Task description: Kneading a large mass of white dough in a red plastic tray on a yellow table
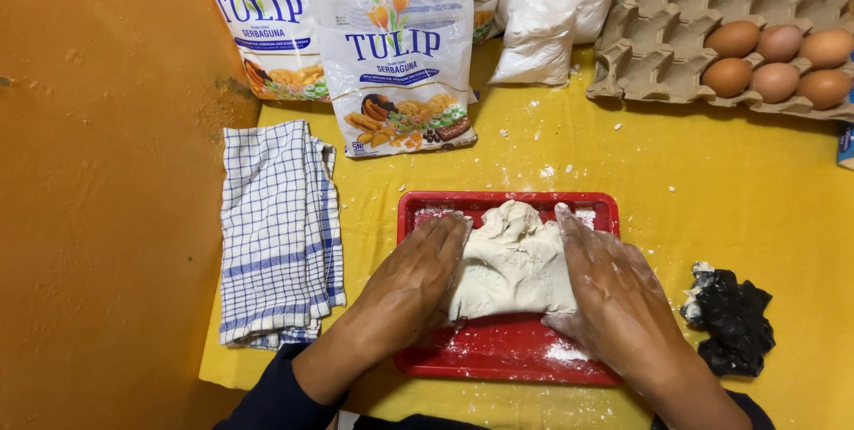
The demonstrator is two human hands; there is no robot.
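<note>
A pale lump of dough (pixel 513 263) lies in a red rectangular tray (pixel 498 354) on a yellow cloth. My left hand (pixel 418 274) presses flat against the dough's left side, fingers together. On the dough's right side rests my right hand (pixel 609 283), dusted with flour, its fingers stretched along the dough's edge. Both hands cup the lump between them. Flour is smeared on the tray floor around the dough.
A folded blue-checked towel (pixel 280 234) lies left of the tray. Flour bags (pixel 400 48) and a white plastic bag (pixel 551 12) stand at the back. An egg carton (pixel 658 48) with several brown eggs sits back right. A crumpled black bag (pixel 734 319) lies right of the tray.
</note>
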